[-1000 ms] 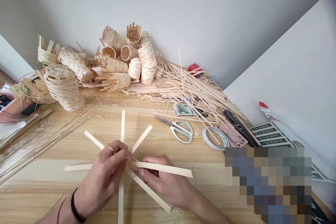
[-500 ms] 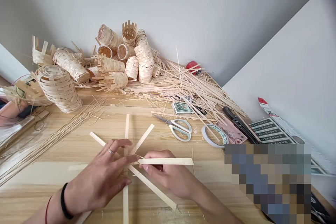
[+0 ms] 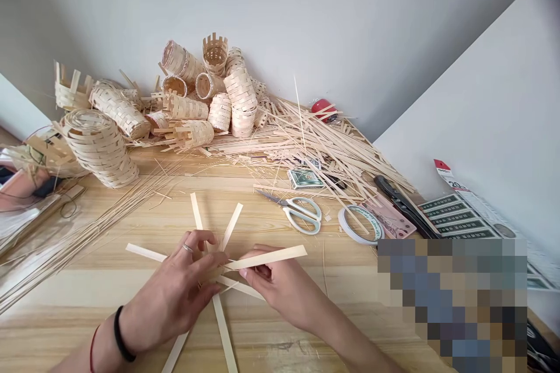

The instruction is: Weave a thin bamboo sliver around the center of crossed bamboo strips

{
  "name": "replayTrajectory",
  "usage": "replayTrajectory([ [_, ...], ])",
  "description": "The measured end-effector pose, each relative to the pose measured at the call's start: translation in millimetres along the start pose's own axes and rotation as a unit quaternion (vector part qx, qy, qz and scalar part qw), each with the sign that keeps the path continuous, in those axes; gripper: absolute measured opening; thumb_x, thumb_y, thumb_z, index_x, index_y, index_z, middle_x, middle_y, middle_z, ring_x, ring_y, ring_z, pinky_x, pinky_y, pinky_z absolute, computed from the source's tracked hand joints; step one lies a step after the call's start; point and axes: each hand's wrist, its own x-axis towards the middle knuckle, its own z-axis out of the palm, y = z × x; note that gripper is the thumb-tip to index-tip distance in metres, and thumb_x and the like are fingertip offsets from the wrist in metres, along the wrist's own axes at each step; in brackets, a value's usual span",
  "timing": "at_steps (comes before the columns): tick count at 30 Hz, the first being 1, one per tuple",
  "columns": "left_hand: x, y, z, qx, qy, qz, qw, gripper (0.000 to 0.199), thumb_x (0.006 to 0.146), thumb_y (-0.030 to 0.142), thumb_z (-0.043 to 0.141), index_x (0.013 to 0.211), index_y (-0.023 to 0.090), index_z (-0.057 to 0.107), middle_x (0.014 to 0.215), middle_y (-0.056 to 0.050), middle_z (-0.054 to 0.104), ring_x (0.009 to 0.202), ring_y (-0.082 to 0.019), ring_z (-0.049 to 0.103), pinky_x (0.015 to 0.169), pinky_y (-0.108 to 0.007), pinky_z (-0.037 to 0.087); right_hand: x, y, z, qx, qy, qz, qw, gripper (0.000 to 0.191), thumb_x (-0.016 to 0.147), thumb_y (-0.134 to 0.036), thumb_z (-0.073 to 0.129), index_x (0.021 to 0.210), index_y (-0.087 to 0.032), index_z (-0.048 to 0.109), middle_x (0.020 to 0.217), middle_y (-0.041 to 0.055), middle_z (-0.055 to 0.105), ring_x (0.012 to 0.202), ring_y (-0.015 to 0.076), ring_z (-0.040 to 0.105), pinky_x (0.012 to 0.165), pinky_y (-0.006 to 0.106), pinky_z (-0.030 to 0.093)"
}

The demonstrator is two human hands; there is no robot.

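Several flat bamboo strips cross in a star low over the wooden table. Their crossing is mostly hidden under my left hand, whose fingers and thumb are closed on it. To its right, my right hand is closed, thumb against fingers, on a thin bamboo strand by the centre; much of the strand is hidden. One flat strip of the star lies over the fingers of my right hand, and another runs under that hand. The remaining strips stick out to the back, left and front.
White-handled scissors, a roll of tape and a green card box lie beyond my right hand. Woven baskets and a heap of bamboo strips line the wall. Thin strands lie at left; black-handled shears at right.
The star of strips has turned counter-clockwise, its right-hand strip now tilting upward. My left hand has shifted slightly right with it; both hands keep their hold.
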Motion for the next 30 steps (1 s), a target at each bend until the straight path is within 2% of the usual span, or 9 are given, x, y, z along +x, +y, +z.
replayTrajectory([
  [6, 0, -3, 5.3, -0.012, 0.017, -0.009, 1.000, 0.040, 0.097, 0.011, 0.057, 0.130, 0.032, 0.058, 0.133, -0.009, 0.042, 0.102, -0.021, 0.059, 0.089, -0.039, 0.057, 2, 2, 4, 0.003, 0.040, 0.007, 0.999, 0.020, 0.099, -0.022, 0.057, 0.088, -0.021, 0.074, 0.091, 0.0017, 0.061, 0.082, 0.0167, 0.059, 0.073, 0.030, 0.044],
  [12, 2, 0, 4.9, -0.035, 0.049, -0.007, 0.998, 0.030, 0.096, 0.015, 0.062, 0.123, 0.028, 0.060, 0.121, -0.007, 0.044, 0.101, -0.020, 0.060, 0.090, -0.035, 0.057, 3, 1, 9, 0.004, 0.095, 0.000, 0.995, 0.018, 0.097, -0.021, 0.059, 0.091, -0.023, 0.075, 0.096, 0.0025, 0.062, 0.084, 0.0173, 0.062, 0.076, 0.030, 0.048],
  [16, 2, 1, 6.1, -0.030, 0.062, -0.012, 0.998, 0.027, 0.096, 0.015, 0.062, 0.120, 0.027, 0.062, 0.118, -0.006, 0.043, 0.100, -0.020, 0.059, 0.090, -0.035, 0.057, 4, 1, 11, -0.045, 0.121, 0.003, 0.992, 0.012, 0.093, -0.021, 0.061, 0.082, -0.020, 0.066, 0.083, 0.0011, 0.064, 0.075, 0.0168, 0.058, 0.069, 0.030, 0.044],
  [20, 3, 0, 10.0, -0.013, 0.080, -0.027, 0.996, 0.028, 0.094, 0.013, 0.061, 0.119, 0.026, 0.061, 0.118, -0.007, 0.042, 0.104, -0.022, 0.057, 0.093, -0.040, 0.056, 2, -2, 12, -0.049, 0.097, 0.041, 0.993, 0.017, 0.096, -0.028, 0.057, 0.083, -0.021, 0.065, 0.070, -0.0008, 0.063, 0.062, 0.0160, 0.055, 0.058, 0.029, 0.039],
  [22, 4, 0, 11.3, -0.002, 0.094, -0.038, 0.995, 0.029, 0.092, 0.013, 0.061, 0.118, 0.025, 0.060, 0.118, -0.007, 0.042, 0.105, -0.023, 0.057, 0.093, -0.042, 0.055, 1, -3, 12, -0.032, 0.091, 0.044, 0.994, 0.020, 0.098, -0.030, 0.055, 0.088, -0.021, 0.069, 0.074, 0.0015, 0.069, 0.068, 0.0181, 0.063, 0.062, 0.029, 0.044],
  [26, 5, -2, 12.6, 0.013, 0.124, -0.054, 0.991, 0.027, 0.090, 0.014, 0.062, 0.115, 0.025, 0.061, 0.118, -0.007, 0.043, 0.103, -0.023, 0.058, 0.091, -0.041, 0.056, 0, -4, 12, 0.010, 0.120, 0.034, 0.992, 0.017, 0.096, -0.028, 0.059, 0.095, -0.019, 0.074, 0.092, 0.0061, 0.079, 0.089, 0.0226, 0.074, 0.081, 0.032, 0.053],
  [30, 5, -4, 14.7, 0.028, 0.144, -0.050, 0.988, 0.026, 0.090, 0.016, 0.065, 0.114, 0.025, 0.062, 0.117, -0.007, 0.044, 0.103, -0.024, 0.059, 0.090, -0.041, 0.056, 2, -4, 13, -0.007, 0.126, 0.001, 0.992, 0.015, 0.097, -0.022, 0.059, 0.091, -0.021, 0.072, 0.087, 0.0030, 0.078, 0.083, 0.0205, 0.073, 0.079, 0.032, 0.053],
])
